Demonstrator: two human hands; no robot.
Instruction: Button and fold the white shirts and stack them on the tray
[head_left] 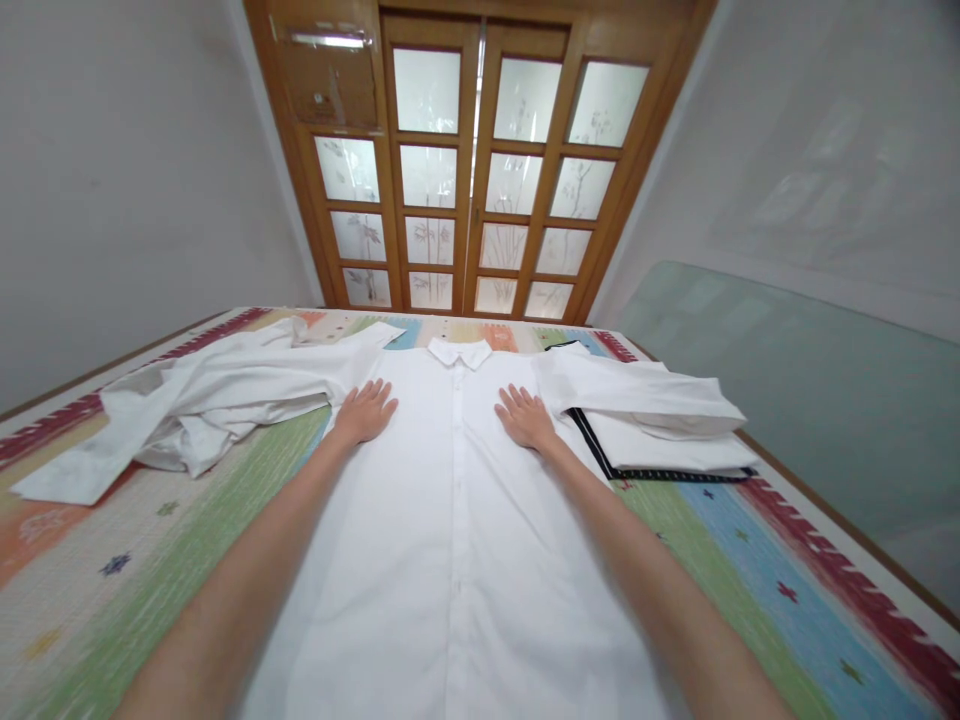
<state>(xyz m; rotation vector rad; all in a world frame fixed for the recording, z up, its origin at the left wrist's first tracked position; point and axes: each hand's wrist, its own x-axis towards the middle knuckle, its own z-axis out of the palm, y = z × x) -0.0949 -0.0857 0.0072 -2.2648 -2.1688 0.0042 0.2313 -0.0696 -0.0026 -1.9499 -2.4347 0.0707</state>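
A white button-up shirt (420, 560) lies front side up, its collar (459, 353) pointing away from me and its button strip running down the middle. The sleeves stretch out to both sides. My left hand (365, 412) rests flat on the left chest of the shirt near the shoulder, fingers apart. On the opposite chest, my right hand (526, 417) also lies flat with its fingers spread. Neither hand grips the cloth. The right sleeve (645, 390) lies over a folded stack of white and black cloth (675, 450).
Crumpled white cloth (187, 410) lies at the left, partly beneath the left sleeve. Everything rests on a striped, colourful cover (750, 560). Beyond the far edge stand wooden doors with glass panes (472, 180). A pale green panel (795, 370) leans along the right wall.
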